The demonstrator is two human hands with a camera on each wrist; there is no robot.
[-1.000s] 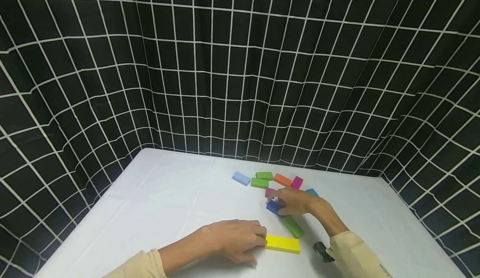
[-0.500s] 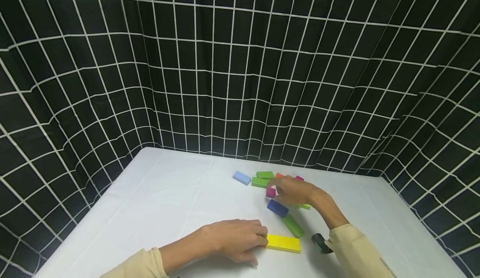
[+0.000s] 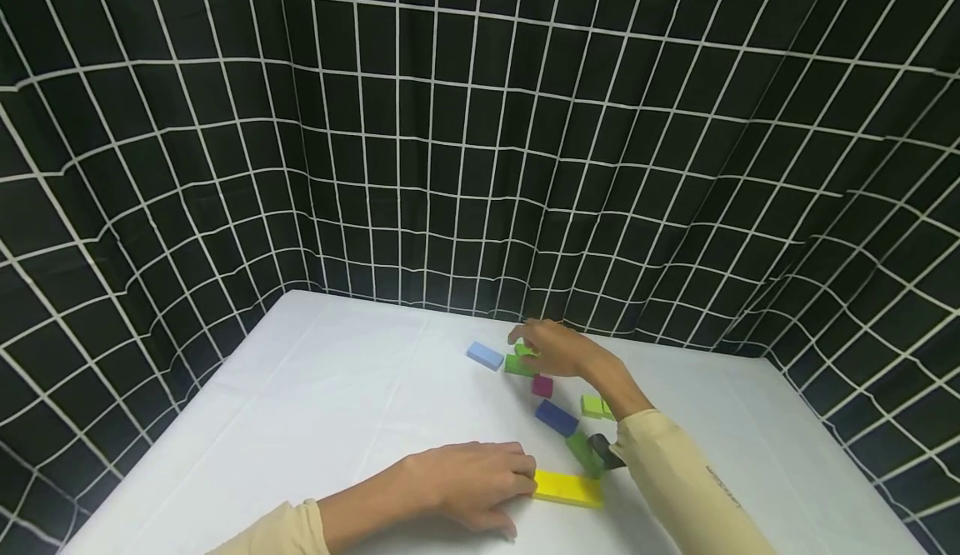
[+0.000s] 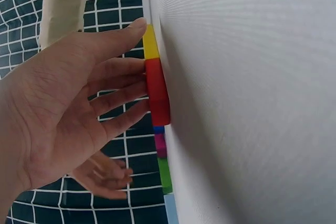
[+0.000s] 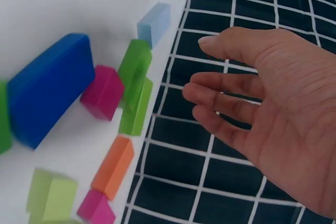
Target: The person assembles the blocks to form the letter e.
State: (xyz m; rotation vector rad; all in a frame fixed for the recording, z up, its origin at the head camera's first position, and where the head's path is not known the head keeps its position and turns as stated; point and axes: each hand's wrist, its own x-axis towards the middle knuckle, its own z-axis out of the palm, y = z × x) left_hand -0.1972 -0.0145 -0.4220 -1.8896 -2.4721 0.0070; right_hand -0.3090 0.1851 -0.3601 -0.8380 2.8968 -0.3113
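My left hand [image 3: 476, 486] rests low on the table with fairly straight fingers. Its fingertips touch a red block [image 4: 157, 93], hidden under the hand in the head view; the thumb tip lies by a yellow block [image 3: 567, 488] end to end with it. A bent row continues with a dark green block [image 3: 582, 452], a blue block [image 3: 557, 417] and a magenta block [image 3: 543, 386]. My right hand [image 3: 558, 348], loosely curved and holding nothing, hovers over two green blocks [image 5: 135, 72] at the far side. A light blue block [image 3: 485, 356] lies left of them.
Yellow-green blocks [image 3: 592, 406] lie right of the row. An orange block [image 5: 113, 166] and another magenta block [image 5: 97, 207] show in the right wrist view. The white table [image 3: 322, 388] backs onto a black curtain [image 3: 465, 147] with a white grid.
My right hand has gone from the blue block to the near magenta block, then away to the far green blocks. It uncovers yellow-green blocks. The left hand stays put.
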